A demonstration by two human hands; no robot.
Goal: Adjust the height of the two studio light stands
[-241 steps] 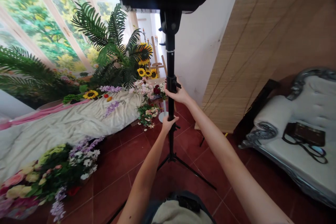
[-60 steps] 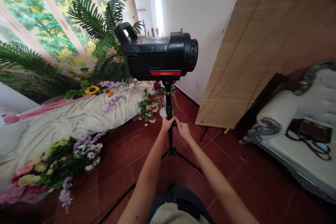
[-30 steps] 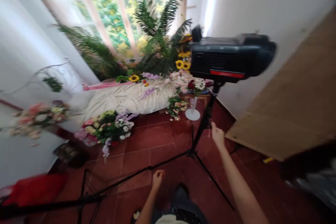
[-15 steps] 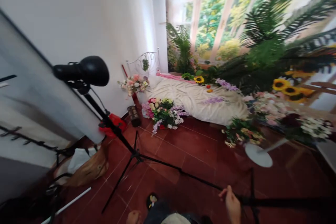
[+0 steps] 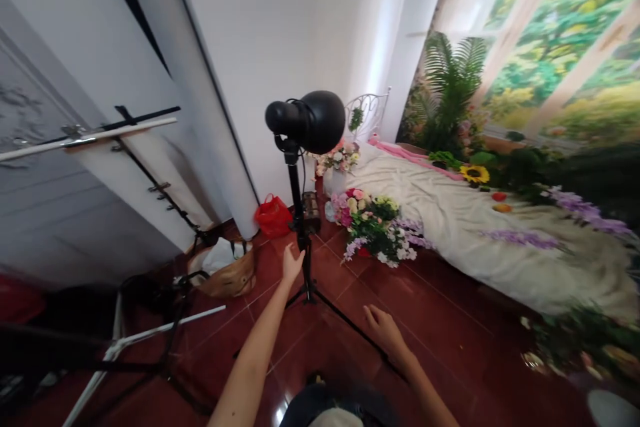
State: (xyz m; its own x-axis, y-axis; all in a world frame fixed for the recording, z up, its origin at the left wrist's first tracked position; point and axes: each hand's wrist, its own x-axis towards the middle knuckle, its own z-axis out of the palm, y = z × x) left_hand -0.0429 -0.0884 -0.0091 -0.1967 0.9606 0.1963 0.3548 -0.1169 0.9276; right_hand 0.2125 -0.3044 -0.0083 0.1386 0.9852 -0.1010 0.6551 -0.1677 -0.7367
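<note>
From where I stand, the left hand (image 5: pixel 293 265) is up against the black pole (image 5: pixel 296 193) of a lamp stand, below its middle, thumb side to the pole; I can't tell whether its fingers have closed around it. The right hand (image 5: pixel 386 332) hangs apart from the pole, unclenched, fingers loosely bent and nothing in them. The lamp head (image 5: pixel 323 121) tops the stand, above and beyond the left hand, its round bowl facing the right-hand side.

The stand stands upright, its feet spread below the hands. One long leg (image 5: pixel 350 322) slants out across the floor and passes under the right hand, so that side has an edge at foot level. Past it, the broadest stretch of red tiled floor (image 5: pixel 440 327) runs from the right hand to the near edge of the cream-covered bed (image 5: pixel 430 200).

The left hand's side is tighter: beyond it a woven bag (image 5: pixel 235 273) and a red bag (image 5: pixel 273 217) sit near the foot of the wall, and a white bar (image 5: pixel 165 328) pokes its end in towards the forearm. Ahead of both hands, just beyond the pole, a bank of flowers (image 5: pixel 375 223) crowds the bed's corner.
</note>
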